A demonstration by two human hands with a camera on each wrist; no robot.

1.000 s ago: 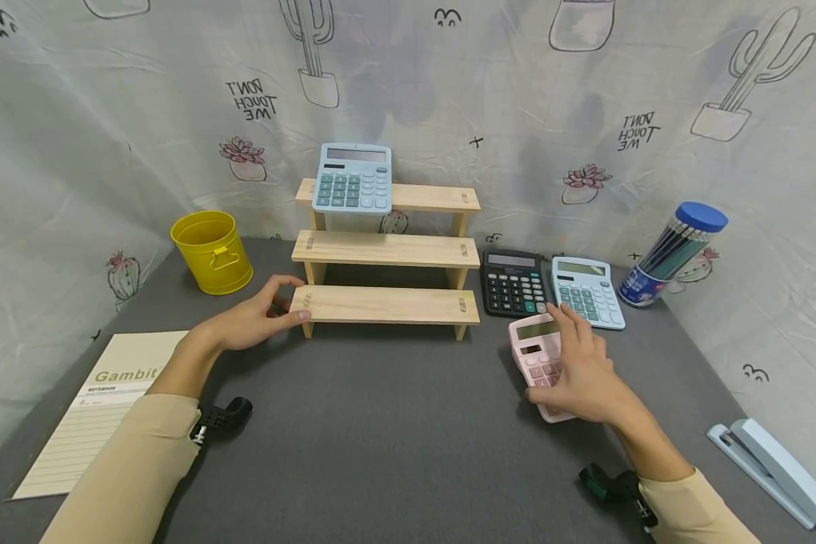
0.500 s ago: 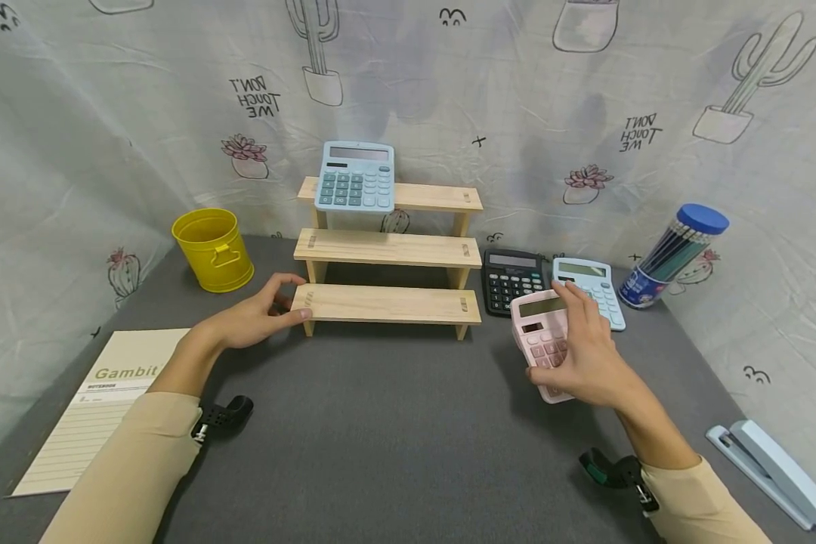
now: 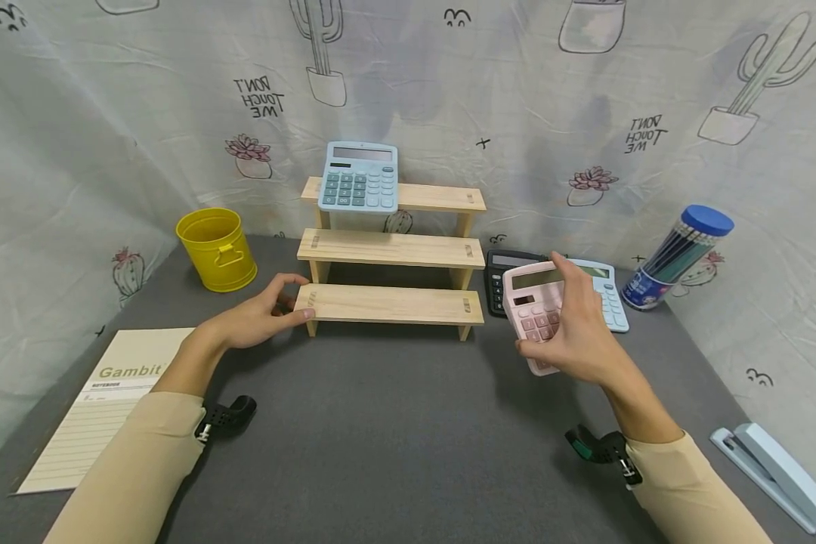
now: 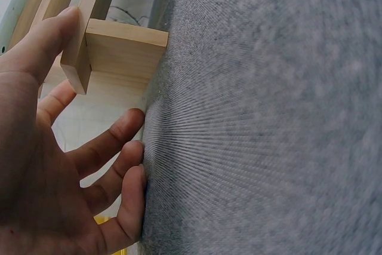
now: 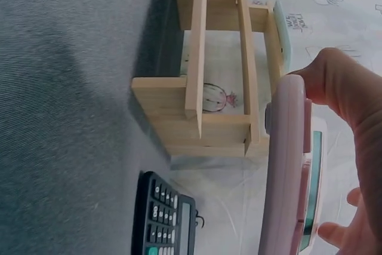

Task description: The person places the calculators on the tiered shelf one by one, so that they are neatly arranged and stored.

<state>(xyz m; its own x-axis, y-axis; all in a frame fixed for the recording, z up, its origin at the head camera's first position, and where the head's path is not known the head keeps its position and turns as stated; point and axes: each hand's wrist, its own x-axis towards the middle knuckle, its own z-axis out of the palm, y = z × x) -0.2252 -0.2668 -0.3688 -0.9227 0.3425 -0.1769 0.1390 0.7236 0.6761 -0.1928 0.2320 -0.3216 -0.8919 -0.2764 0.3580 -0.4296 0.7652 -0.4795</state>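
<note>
My left hand (image 3: 258,316) holds the left end of the lowest step of a three-tier wooden shelf (image 3: 391,304). In the left wrist view the thumb (image 4: 57,31) lies on the step's edge, with the index finger on its other side. A pink calculator (image 3: 533,302) is gripped between the thumb and fingers of my right hand (image 3: 578,332), tilted and raised above the table to the right of the shelf. On the left part of the top step a light blue calculator (image 3: 359,177) leans back. The right wrist view shows the pink calculator (image 5: 283,165) from its side.
Behind the right hand lie a black calculator (image 3: 495,291) and another light blue calculator (image 3: 612,295), both partly covered. A tube of pencils (image 3: 673,257) leans further right, with a stapler (image 3: 775,476) in front. At left are a yellow bucket (image 3: 217,253) and a notebook (image 3: 102,415).
My right hand has lifted the pink calculator off the table, moving it up and slightly to the left. The left hand stays on the shelf.
</note>
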